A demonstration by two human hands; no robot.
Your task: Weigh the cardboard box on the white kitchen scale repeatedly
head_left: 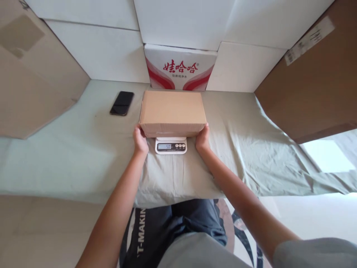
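A closed brown cardboard box (172,111) rests on a small white digital scale (170,145), whose lit display faces me. My left hand (140,140) grips the box's near left corner, fingers tucked under and around the edge. At the near right corner, my right hand (202,138) holds the box the same way. Both hands press against the box's sides; their fingertips are hidden behind it.
A black phone (122,103) lies on the pale green cloth (83,149) to the left. A white carton with red lettering (180,69) stands behind the box. Large brown cardboard sheets lean at left (30,74) and right (315,74). White boxes form the back wall.
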